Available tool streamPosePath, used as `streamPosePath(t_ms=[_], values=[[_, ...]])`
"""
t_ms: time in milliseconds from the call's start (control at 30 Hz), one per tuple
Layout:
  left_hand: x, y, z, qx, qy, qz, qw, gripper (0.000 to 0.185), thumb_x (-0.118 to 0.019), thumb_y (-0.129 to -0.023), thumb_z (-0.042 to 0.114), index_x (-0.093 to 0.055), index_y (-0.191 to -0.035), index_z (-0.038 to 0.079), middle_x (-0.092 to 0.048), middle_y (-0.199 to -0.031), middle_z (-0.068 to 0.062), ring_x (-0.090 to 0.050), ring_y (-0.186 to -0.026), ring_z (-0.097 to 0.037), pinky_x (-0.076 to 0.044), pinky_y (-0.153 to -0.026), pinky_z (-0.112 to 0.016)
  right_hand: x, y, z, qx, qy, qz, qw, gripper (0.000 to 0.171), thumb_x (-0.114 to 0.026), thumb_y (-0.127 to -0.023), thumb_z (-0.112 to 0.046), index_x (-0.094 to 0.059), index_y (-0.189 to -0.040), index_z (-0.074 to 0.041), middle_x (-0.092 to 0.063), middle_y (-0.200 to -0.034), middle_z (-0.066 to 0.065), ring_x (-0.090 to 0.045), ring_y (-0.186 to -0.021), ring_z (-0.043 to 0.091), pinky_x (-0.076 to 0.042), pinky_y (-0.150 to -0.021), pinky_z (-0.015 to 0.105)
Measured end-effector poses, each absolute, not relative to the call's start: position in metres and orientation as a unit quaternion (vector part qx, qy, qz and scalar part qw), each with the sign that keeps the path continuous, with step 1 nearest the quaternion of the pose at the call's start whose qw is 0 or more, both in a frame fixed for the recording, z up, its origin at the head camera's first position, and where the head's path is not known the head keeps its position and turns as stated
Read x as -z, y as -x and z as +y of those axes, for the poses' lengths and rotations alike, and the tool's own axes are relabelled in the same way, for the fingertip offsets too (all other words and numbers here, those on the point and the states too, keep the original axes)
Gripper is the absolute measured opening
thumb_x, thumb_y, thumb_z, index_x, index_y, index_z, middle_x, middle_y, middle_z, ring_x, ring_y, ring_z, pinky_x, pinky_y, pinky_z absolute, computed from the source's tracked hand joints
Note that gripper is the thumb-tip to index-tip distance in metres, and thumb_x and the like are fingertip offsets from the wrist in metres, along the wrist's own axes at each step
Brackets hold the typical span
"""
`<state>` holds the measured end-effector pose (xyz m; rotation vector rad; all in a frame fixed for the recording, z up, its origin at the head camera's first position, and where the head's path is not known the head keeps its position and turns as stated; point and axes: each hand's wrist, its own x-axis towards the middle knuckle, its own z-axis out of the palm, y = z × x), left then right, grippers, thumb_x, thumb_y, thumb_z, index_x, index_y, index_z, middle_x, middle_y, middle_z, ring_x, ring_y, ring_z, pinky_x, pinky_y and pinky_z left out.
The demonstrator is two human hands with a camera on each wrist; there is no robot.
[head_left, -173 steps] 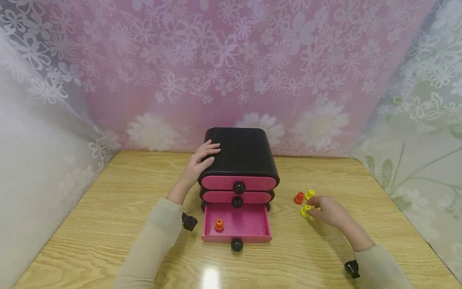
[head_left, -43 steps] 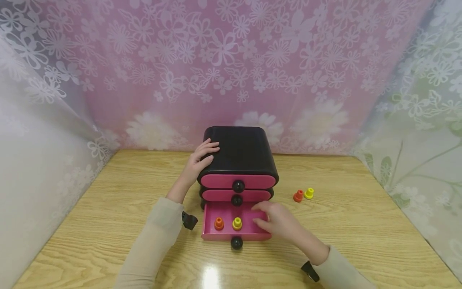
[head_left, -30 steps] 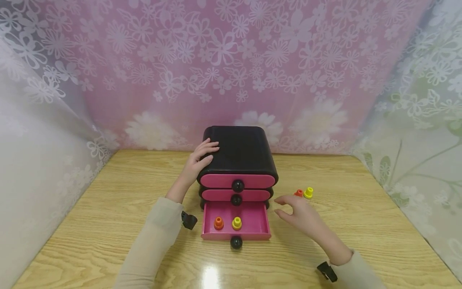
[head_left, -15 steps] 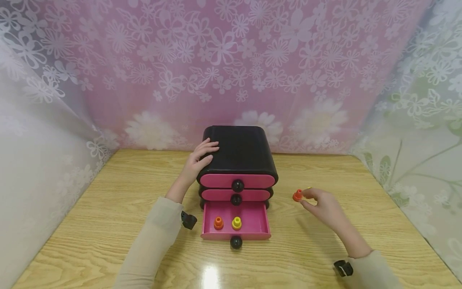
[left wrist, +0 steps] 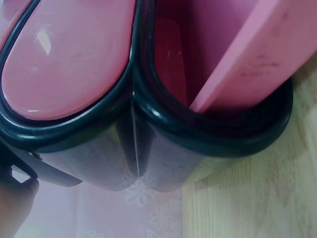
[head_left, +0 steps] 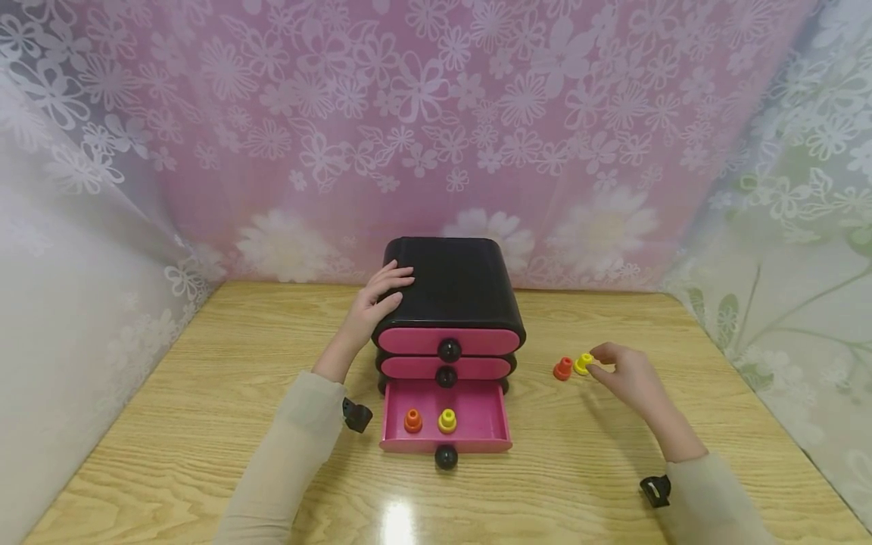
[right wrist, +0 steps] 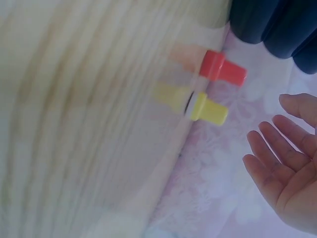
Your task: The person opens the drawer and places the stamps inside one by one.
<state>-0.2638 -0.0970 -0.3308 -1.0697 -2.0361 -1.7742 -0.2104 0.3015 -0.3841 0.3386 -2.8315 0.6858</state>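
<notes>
Right hand (head_left: 630,375) sits on the right side of the counter (head_left: 204,393), fingers (right wrist: 277,148) loose and mostly straight, tips right at the yellow peg (head_left: 583,364). Head view reads as touching or just short of it; the wrist view shows a gap between fingertips and peg, so no grip either way. Nothing held.

Yellow peg stands upright on the counter, right of the drawer unit (head_left: 450,295), with an orange peg (head_left: 562,369) just beside it on its left, the two close but not clearly touching. Both show in the right wrist view too: yellow (right wrist: 210,109), orange (right wrist: 223,68).

Left hand (head_left: 378,303) rests on the upper left edge of the black drawer unit, fingers flat over the top, thumb on the side; relaxed, not curled round anything. Left wrist view shows only a bit of that hand at the lower left corner.

Drawer unit sits mid counter toward the far edge, three pink fronts with black knobs. Top two drawers are closed. Bottom drawer (head_left: 477,412) is pulled out toward the near side. Inside it, on the left half, stand a second orange peg (head_left: 412,421) and a second yellow peg (head_left: 446,421), side by side, apart.

Floral curtain (head_left: 436,136) hangs behind and to both sides.
</notes>
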Motion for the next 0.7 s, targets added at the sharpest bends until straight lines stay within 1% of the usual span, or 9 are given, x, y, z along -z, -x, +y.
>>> streamPosePath(t_ms=[333,700], values=[[0.331,0.265,-0.097,0.606,0.365,-0.697,0.117,0.03,-0.04,-0.085,-0.01,-0.047,-0.113,-0.02,-0.035,-0.128,-0.032,-0.012,-0.129,-0.038,-0.009,-0.103,-0.05,0.389,0.228,0.312,-0.216,-0.101,-0.969,0.069,0.03,-0.061,-0.081,-0.011,-0.057,-0.101,0.012,-0.059,-0.097,0.027,-0.056,-0.087,0.041,-0.045,-0.071,0.05],[0.33,0.263,-0.098,0.612,0.359,-0.697,0.108,0.031,-0.04,-0.085,-0.01,-0.046,-0.113,-0.02,-0.035,-0.129,-0.031,-0.011,-0.13,-0.035,-0.01,-0.103,-0.05,0.395,0.242,0.315,-0.208,-0.093,-0.974,0.015,0.032,-0.061,-0.081,-0.013,-0.057,-0.099,0.013,-0.058,-0.094,0.029,-0.055,-0.085,0.041,-0.046,-0.07,0.048]])
